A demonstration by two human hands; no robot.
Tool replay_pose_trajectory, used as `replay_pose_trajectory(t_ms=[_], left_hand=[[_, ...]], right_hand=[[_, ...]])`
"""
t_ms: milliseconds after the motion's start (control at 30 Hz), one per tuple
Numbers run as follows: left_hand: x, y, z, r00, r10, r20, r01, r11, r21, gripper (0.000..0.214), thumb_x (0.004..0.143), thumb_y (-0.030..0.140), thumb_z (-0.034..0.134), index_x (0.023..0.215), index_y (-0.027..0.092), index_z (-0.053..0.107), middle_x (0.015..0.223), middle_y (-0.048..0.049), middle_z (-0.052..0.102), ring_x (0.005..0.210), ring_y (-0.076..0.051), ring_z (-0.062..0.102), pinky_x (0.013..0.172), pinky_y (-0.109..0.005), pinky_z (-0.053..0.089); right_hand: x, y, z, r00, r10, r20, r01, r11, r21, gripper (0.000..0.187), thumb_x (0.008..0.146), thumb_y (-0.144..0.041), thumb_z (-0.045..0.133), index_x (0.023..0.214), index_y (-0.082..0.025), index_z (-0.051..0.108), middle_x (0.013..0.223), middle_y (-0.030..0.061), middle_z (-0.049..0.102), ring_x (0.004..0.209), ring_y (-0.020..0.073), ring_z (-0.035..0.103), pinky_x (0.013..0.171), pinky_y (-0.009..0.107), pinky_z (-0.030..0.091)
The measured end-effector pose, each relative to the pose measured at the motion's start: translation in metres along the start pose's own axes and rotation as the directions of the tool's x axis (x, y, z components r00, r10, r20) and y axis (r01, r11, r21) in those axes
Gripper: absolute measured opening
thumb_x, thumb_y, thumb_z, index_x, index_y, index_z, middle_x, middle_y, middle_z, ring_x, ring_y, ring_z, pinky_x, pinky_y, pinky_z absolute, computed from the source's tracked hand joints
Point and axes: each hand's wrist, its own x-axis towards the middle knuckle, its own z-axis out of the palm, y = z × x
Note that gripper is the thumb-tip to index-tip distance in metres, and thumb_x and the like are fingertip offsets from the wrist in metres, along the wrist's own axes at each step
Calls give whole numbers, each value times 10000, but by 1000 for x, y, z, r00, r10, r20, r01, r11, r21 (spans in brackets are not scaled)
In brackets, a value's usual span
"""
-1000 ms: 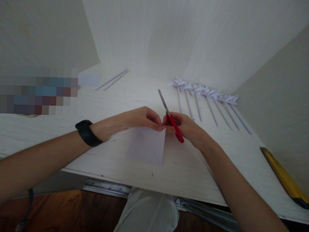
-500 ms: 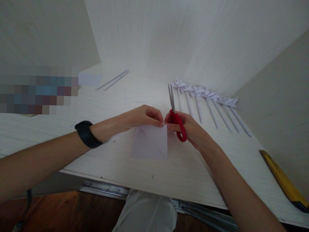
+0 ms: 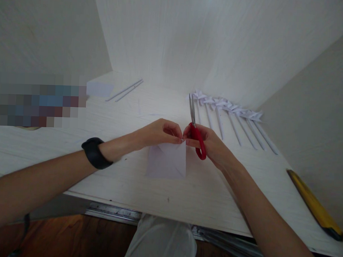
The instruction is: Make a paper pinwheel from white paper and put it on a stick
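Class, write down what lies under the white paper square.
The white desk, showing all round the paper square. The left hand and the right hand, holding red scissors, pinch its top edge; anything directly beneath is covered.

1. A white wood-grain desk (image 3: 124, 187) spreads beneath the left hand (image 3: 160, 132).
2. A white panel (image 3: 205, 43) rises beyond that hand, flanked by beige walls (image 3: 37, 26).
3. A dark wooden floor (image 3: 72, 235) lies below, dimly lit.

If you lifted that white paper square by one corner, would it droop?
Probably: the paper square looks thin, and diagonal creases or cuts cross it, so parts would likely sag. It seems light; a nudge might slide it over the smooth table. The left hand and the right hand, which holds scissors, pinch its far edge.
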Motion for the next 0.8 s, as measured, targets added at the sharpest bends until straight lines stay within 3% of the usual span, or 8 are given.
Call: replay_pose_trajectory(t_ms=[300,800], left_hand=[[0,3,-1,998,-21,-51,23,998,53,158,635,278,714,715,142,701,693,-20,675,654,-129,581,637,-259,416],[0,3,1,993,-97,-63,100,994,41,170,618,298,731,662,138,699,620,-11,650,577,-111,546,552,-235,375]], right_hand=[[0,2,-3,999,-19,-26,18,999,-42,186,636,-208,683,783,-188,571,704,-37,547,600,89,466,553,234,369],[0,1,-2,999,-48,19,49,997,-52,198,605,-109,622,778,-188,566,765,-23,578,678,105,523,613,239,402]])
